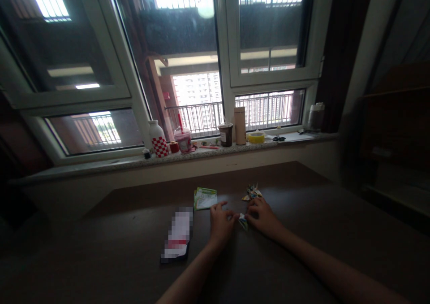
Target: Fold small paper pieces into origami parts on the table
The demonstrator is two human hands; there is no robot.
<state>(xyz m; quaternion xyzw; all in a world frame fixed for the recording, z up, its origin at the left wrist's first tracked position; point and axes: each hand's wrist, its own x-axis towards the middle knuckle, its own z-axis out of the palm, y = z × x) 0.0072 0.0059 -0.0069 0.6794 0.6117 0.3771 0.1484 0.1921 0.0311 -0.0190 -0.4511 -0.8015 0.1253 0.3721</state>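
Observation:
My left hand point(221, 222) and my right hand point(264, 215) meet over the dark table, each pinching one side of a small piece of folded paper point(243, 223). White, blue and green show on that paper, and a pointed end hangs toward me. Just beyond my right hand lies a cluster of folded paper pieces point(251, 192), yellow, white and dark, with sharp points. Past my left hand are green and white printed sheets point(206, 199), laid partly over one another. To the left of my left forearm rests a phone point(178, 234), its screen blurred out.
A brown table point(127, 232) spreads under everything. Along the windowsill point(201, 153) stand a red-checked white bottle point(159, 141), a pink drink cup point(183, 141), a dark drink cup point(226, 135), a tan flask point(239, 127), yellow tape point(256, 137), black scissors point(279, 139) and a grey flask point(316, 118).

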